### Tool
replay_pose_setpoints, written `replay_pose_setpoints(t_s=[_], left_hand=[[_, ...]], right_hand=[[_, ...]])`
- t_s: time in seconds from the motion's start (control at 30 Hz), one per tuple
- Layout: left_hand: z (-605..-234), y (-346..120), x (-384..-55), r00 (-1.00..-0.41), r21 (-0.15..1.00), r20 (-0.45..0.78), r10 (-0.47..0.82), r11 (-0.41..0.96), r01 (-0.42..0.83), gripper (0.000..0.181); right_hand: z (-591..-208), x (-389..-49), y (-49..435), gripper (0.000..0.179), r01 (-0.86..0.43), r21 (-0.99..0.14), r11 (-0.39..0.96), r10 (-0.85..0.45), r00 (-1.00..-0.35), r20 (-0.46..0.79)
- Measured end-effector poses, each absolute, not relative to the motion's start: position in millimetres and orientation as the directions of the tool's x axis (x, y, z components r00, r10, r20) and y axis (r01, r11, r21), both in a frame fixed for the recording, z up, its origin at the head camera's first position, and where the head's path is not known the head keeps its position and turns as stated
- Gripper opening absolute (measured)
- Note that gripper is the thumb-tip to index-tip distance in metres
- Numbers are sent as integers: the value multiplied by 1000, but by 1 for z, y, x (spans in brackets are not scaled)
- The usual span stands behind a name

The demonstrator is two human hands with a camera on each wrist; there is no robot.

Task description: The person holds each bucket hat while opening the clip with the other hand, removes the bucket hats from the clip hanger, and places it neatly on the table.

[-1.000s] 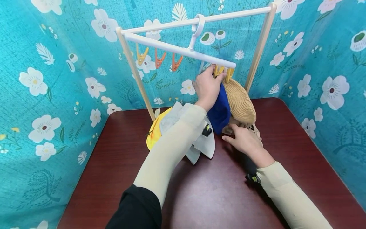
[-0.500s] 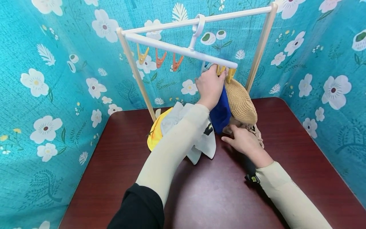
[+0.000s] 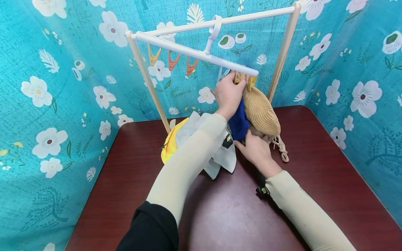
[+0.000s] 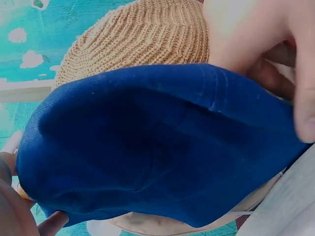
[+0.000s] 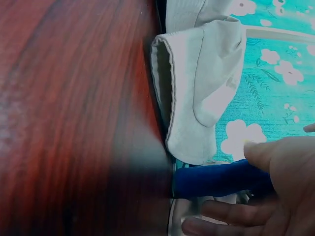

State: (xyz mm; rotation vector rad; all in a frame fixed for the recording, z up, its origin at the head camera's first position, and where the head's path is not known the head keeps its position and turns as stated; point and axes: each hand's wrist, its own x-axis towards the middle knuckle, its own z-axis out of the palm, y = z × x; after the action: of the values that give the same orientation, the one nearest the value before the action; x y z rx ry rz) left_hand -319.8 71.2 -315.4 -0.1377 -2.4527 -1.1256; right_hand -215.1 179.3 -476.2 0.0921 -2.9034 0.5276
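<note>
In the head view my left hand [image 3: 228, 94] pinches a yellow clothespin [image 3: 237, 77] under the right part of the white hanger bar [image 3: 201, 54]. A blue hat [image 3: 239, 120] hangs below these fingers; in the left wrist view it spreads wide, with left fingertips [image 4: 53, 223] at its lower left edge. My right hand [image 3: 258, 150] holds the lower edge of the blue hat between thumb and fingers, seen also in the right wrist view. Just right hangs a woven straw hat [image 3: 262, 113], clipped by another yellow clothespin [image 3: 251, 83].
A pale grey hat [image 3: 224, 158] and a yellow hat [image 3: 171, 148] are to the left, partly hidden by the left arm. Behind the straw hat is a beige hat with a cord [image 3: 282, 153]. Yellow and orange clothespins [image 3: 172, 62] hang at left. A wooden post [image 3: 284, 52] supports the rack.
My right hand has moved left from the beige hat to the bottom of the blue hat and taken hold of it. The beige cord shows more. My left hand stays at the clothespin.
</note>
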Motion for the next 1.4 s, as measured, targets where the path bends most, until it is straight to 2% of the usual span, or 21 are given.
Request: replay_pose_setpoints(t_s=[0.2,0.37,0.6,0.9,1.17,1.4], left_hand=[[-315,70,-318,-894,699,442,-77,654,289,37],[-315,69,-318,-888,710,455,-67,629,316,36],[-313,69,-321,-896,731,438,-78,611,304,21],[-312,69,-322,-903,723,425,-70,626,292,29],[-301,51,-325,-934,821,350,72,458,343,36],[-293,43,-324,-953,824,278,117,480,300,30]], right_hand=[[-476,-221,177,47,-86,-370,925,15,-965,262],[-477,-222,180,32,-81,-396,915,58,-943,327],[-479,-226,179,39,-120,-357,926,46,-905,423],[-476,-221,180,30,-166,-313,935,-6,-890,456],[-462,-210,191,23,-198,-299,934,-35,-880,473],[-454,-202,200,22,-208,-278,938,-42,-863,503]])
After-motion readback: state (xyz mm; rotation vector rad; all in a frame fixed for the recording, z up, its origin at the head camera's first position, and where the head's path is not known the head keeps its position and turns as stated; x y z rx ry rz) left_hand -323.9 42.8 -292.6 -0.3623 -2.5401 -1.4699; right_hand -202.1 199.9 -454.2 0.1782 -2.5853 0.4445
